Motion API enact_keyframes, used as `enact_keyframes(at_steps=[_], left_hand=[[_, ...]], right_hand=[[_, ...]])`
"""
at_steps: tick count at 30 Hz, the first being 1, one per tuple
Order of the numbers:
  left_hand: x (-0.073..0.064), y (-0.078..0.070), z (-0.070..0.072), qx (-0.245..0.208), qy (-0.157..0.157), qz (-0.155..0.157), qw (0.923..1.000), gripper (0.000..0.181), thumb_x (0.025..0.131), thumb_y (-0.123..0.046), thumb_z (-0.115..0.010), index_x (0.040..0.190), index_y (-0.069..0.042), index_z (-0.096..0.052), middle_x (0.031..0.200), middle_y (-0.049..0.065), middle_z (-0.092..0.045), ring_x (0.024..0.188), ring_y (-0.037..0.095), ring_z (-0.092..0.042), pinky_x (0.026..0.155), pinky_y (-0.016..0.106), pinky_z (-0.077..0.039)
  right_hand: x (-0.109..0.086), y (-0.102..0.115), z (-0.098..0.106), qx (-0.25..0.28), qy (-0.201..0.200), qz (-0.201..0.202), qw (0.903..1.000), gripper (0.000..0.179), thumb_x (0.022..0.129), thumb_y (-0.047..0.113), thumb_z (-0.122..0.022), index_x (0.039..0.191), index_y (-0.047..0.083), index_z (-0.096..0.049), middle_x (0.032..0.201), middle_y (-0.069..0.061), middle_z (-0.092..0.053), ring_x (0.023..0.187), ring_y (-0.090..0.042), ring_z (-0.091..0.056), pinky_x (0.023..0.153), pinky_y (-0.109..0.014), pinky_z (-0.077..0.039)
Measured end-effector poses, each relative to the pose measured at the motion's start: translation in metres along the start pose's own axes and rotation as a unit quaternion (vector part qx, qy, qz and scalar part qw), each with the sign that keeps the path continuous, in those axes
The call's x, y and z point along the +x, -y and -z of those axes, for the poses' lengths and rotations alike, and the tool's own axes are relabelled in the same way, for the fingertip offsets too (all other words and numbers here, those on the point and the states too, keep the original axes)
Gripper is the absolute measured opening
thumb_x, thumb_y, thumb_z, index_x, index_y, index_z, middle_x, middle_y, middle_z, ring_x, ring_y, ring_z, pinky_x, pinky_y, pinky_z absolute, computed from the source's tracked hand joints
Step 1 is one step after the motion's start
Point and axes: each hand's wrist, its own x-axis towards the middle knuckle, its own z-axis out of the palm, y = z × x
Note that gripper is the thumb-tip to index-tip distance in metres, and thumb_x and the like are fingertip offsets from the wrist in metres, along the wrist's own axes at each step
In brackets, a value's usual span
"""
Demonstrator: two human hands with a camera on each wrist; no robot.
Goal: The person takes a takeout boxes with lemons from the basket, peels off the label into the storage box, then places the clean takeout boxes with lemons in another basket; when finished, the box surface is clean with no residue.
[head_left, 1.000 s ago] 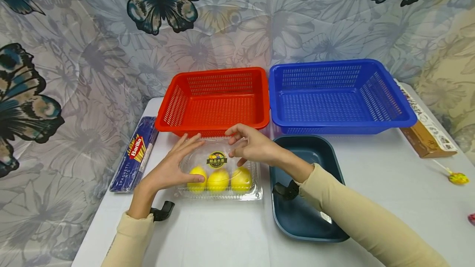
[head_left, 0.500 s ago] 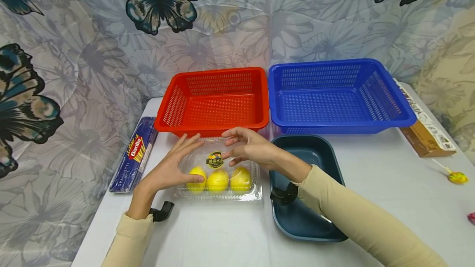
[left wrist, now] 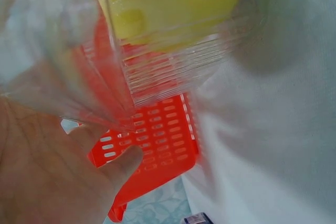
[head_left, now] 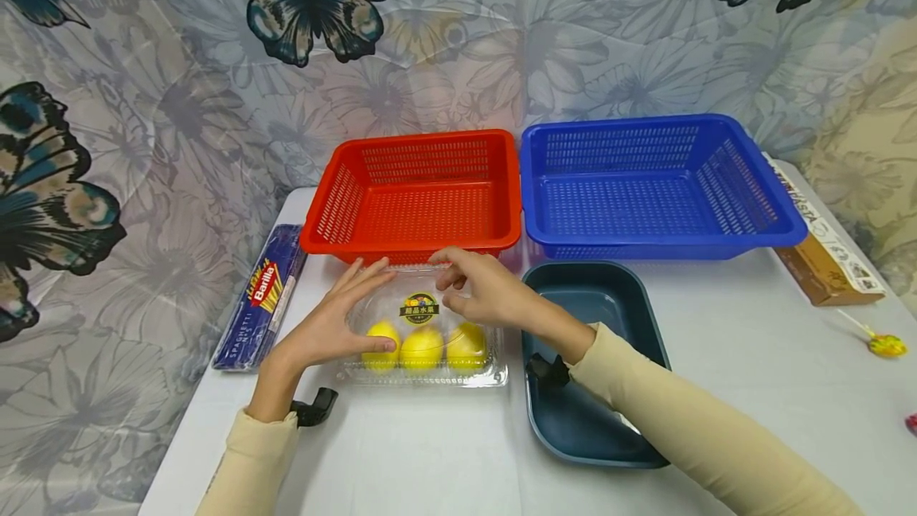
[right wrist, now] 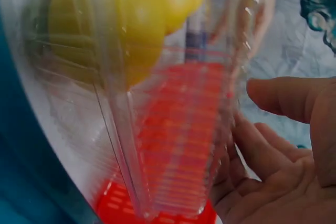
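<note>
A clear plastic clamshell box [head_left: 494, 377] with a black and yellow sticker [head_left: 419, 308] on its lid lies on the table in the head view. Three yellow fruits [head_left: 423, 349], lemon-like, show through its front. At the left side of the lid is my left hand [head_left: 322, 331], fingers spread and straight, thumb reaching over the front left. My right hand [head_left: 494, 293] hovers at the lid's far right part, its fingers loosely bent. In the right wrist view its fingers [right wrist: 257, 150] lie along the box's side, while the thumb [right wrist: 283, 95] stands apart from it.
Behind the box stand a red basket [head_left: 315, 248] and a blue basket [head_left: 666, 245]. A dark teal tray [head_left: 598, 452] lies under my right forearm. A spaghetti pack [head_left: 261, 297] is at left; a brown box [head_left: 831, 269] and a yellow lollipop [head_left: 886, 344] are at right.
My right hand moved slightly left over the lid, then back to the right, and its fingers are more bent now. The left hand and the box have stayed in place.
</note>
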Motion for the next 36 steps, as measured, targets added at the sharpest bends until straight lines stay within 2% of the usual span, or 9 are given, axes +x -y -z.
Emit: enact_keyframes(at_steps=[4,12,15,19,22,27,33,36], left_hand=[[-0.0005,-0.0012,-0.0004,0.000,0.001,0.001,1.0000,0.100,0.073,-0.045,-0.091,0.157,-0.030,-0.040,0.171,-0.011,-0.021,0.161,0.031,0.002,0.120,0.076,-0.009],[0.0001,0.0029,-0.0019,0.000,0.001,0.005,1.0000,0.100,0.073,-0.046,-0.091,0.157,-0.032,-0.040,0.170,-0.013,-0.020,0.161,0.029,0.004,0.120,0.076,-0.009],[0.0003,0.0033,-0.0020,0.000,0.001,0.003,1.0000,0.100,0.073,-0.046,-0.091,0.157,-0.031,-0.040,0.170,-0.013,-0.020,0.161,0.029,0.004,0.120,0.076,-0.008],[0.0007,0.0032,-0.0020,0.000,0.000,-0.001,1.0000,0.100,0.072,-0.045,-0.091,0.157,-0.031,-0.040,0.171,-0.010,-0.021,0.161,0.030,0.003,0.121,0.075,-0.008],[0.0005,0.0027,-0.0016,0.000,-0.001,-0.002,1.0000,0.100,0.072,-0.045,-0.091,0.157,-0.030,-0.040,0.171,-0.008,-0.021,0.161,0.031,0.003,0.121,0.074,-0.009],[0.0009,0.0019,-0.0014,-0.003,0.000,0.001,1.0000,0.100,0.072,-0.045,-0.091,0.157,-0.030,-0.041,0.171,-0.011,-0.021,0.161,0.031,0.003,0.120,0.075,-0.009],[0.0015,0.0021,-0.0016,0.000,0.000,0.000,1.0000,0.100,0.072,-0.046,-0.091,0.157,-0.030,-0.040,0.170,-0.013,-0.020,0.161,0.031,0.003,0.120,0.075,-0.009],[0.0011,0.0026,-0.0016,-0.001,-0.001,0.001,1.0000,0.100,0.072,-0.046,-0.091,0.157,-0.031,-0.041,0.170,-0.012,-0.021,0.161,0.031,0.003,0.120,0.075,-0.009]], right_hand=[[0.0001,0.0001,-0.0032,-0.020,0.020,0.011,0.9995,0.053,0.091,0.002,-0.070,0.142,0.003,-0.053,0.115,-0.011,-0.076,0.108,-0.025,-0.072,0.100,-0.044,-0.058],[0.0007,-0.0027,-0.0055,0.039,0.038,0.008,0.9985,0.055,0.090,0.001,-0.071,0.142,0.002,-0.052,0.113,-0.010,-0.077,0.112,-0.028,-0.071,0.104,-0.048,-0.054],[0.0006,-0.0017,-0.0056,0.055,0.034,-0.004,0.9979,0.056,0.090,0.002,-0.072,0.142,0.002,-0.051,0.113,-0.010,-0.075,0.109,-0.026,-0.068,0.101,-0.043,-0.055],[0.0000,0.0005,-0.0020,0.066,0.016,-0.021,0.9975,0.057,0.089,-0.001,-0.070,0.143,0.003,-0.049,0.115,-0.012,-0.069,0.102,-0.024,-0.066,0.090,-0.038,-0.057],[-0.0005,0.0025,0.0012,0.095,0.020,-0.038,0.9946,0.059,0.090,-0.005,-0.066,0.144,0.004,-0.047,0.121,-0.017,-0.066,0.102,-0.027,-0.069,0.085,-0.036,-0.061],[-0.0002,0.0037,0.0014,0.191,0.054,-0.089,0.9762,0.062,0.092,-0.009,-0.060,0.149,0.006,-0.041,0.136,-0.024,-0.056,0.108,-0.034,-0.070,0.080,-0.040,-0.064],[0.0019,0.0022,-0.0008,0.298,0.033,-0.143,0.9434,0.059,0.093,-0.010,-0.059,0.148,0.003,-0.041,0.131,-0.025,-0.050,0.106,-0.034,-0.071,0.081,-0.040,-0.064],[0.0025,0.0012,-0.0024,0.324,0.036,-0.151,0.9332,0.060,0.093,-0.007,-0.060,0.149,0.003,-0.041,0.130,-0.023,-0.049,0.108,-0.034,-0.071,0.085,-0.042,-0.063]])
